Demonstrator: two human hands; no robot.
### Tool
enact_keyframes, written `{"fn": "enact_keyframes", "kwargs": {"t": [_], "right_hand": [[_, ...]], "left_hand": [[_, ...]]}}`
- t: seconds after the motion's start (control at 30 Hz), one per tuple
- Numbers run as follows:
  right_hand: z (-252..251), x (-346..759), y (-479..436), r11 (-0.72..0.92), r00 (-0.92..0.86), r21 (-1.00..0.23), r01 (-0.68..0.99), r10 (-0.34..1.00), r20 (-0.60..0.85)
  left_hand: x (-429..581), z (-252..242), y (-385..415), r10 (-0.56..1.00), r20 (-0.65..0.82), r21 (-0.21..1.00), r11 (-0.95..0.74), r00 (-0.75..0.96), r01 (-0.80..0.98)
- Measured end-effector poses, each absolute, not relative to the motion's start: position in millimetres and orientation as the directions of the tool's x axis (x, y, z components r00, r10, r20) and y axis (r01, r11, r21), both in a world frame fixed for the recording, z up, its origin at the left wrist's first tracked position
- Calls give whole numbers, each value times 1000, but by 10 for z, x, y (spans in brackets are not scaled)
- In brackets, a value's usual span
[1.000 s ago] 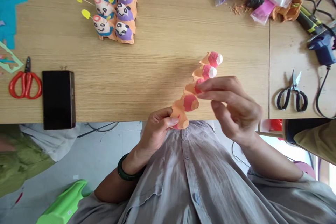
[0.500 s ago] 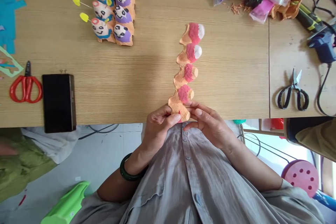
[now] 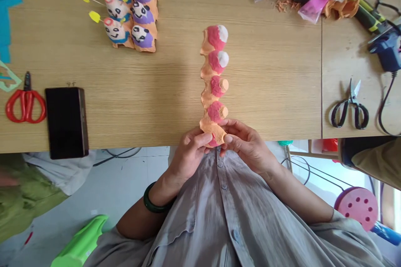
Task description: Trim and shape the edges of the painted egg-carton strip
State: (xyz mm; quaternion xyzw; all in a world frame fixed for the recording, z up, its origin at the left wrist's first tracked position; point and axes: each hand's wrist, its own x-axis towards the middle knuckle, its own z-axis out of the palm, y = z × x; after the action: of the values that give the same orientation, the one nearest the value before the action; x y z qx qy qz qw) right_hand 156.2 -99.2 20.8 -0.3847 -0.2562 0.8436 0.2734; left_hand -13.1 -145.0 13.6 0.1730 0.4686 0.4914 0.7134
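Note:
An orange egg-carton strip [image 3: 206, 99] stretches away from me over the front edge of the table. Pink clay coats several of its bumps, and the two farthest carry white clay [image 3: 222, 33] as well. My left hand [image 3: 189, 153] grips the near end, its thumb against a patch of pink clay [image 3: 214, 140] on the nearest bump. On the other side of that bump, my right hand [image 3: 247, 145] holds the strip's end between thumb and fingers. Some of the right fingertips are hidden beneath the strip.
A carton [image 3: 128, 41] with painted faces stands at back left. Red-handled scissors [image 3: 25, 104] and a black phone [image 3: 65, 123] lie left. To the right are black-handled scissors [image 3: 351, 108], a blue power tool [image 3: 387, 50] and clay packets [image 3: 313, 6]. A person's sleeve [image 3: 376, 158] shows at right.
The strip has swung left at its far end and turned, so its bumps face up more. My right thumb has come down onto its near end. The view has shifted slightly.

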Motion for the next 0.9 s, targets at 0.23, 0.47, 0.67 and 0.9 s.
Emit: {"fn": "enact_keyframes", "kwargs": {"t": [0.23,0.47,0.67,0.9], "right_hand": [[201,1514,-1045,-657,-539,-712,-246,703,-463],[174,1508,-1083,-633,-520,-728,-262,728,-447],[182,1540,-1059,-609,-501,-756,-241,745,-441],[168,1528,-1064,-597,-544,-749,-287,745,-386]], "left_hand": [[-46,99,-1457,842,-538,708,437,-23,-554],[-18,47,-1474,838,-545,700,436,-29,-566],[-98,43,-1498,853,-519,673,448,56,-589],[-94,84,-1464,894,-441,688,392,78,-611]]}}
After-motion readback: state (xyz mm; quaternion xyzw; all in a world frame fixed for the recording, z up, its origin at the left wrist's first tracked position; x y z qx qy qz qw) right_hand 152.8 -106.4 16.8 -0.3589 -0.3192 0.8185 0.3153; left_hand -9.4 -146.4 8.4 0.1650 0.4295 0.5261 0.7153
